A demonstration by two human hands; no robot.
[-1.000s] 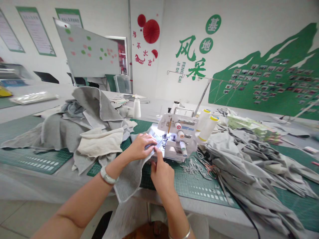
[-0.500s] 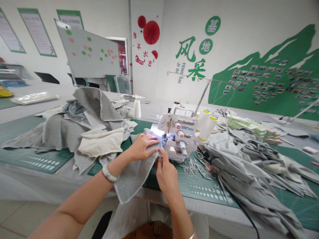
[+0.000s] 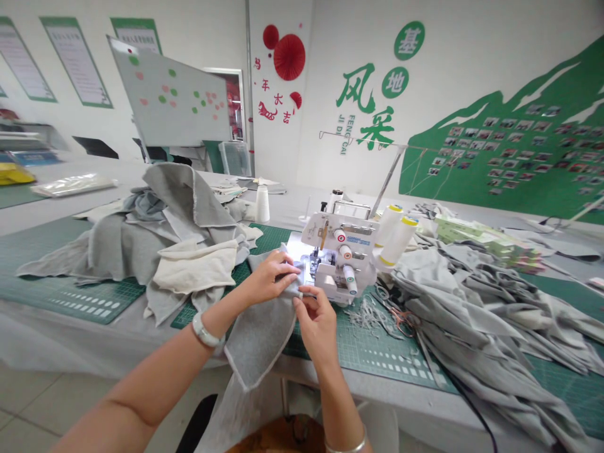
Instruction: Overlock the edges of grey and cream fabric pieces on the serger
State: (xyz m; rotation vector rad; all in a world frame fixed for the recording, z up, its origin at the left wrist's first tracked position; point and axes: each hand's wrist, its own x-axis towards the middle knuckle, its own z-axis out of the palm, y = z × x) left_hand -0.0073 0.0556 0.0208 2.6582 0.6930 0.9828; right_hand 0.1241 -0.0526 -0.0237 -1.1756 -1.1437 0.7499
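A white sewing machine [image 3: 337,251] with its lamp lit stands on the table in the head view. Grey cloth [image 3: 261,343] with a pale stitched edge lies at the left of its needle area, and a corner hangs over the table's front edge. My left hand [image 3: 271,277] is on top of the cloth, its fingers pressed together on the fabric. Just right of it, my right hand [image 3: 317,321] pinches the cloth's edge between thumb and fingers, close in front of the machine.
Grey and cream cloth [image 3: 193,267] is heaped at left, and more grey cloth [image 3: 462,314] at right. Scissors [image 3: 403,319] and thread scraps [image 3: 370,314] lie right of the machine. Thread cones [image 3: 397,242] stand behind it, another cone [image 3: 262,202] at back left. Green cutting mats [image 3: 377,358] cover the table.
The view has shifted slightly. My left hand's fingers have drawn closer together on the cloth. My right hand's fingers have changed from a pointing pose to a pinch at the edge.
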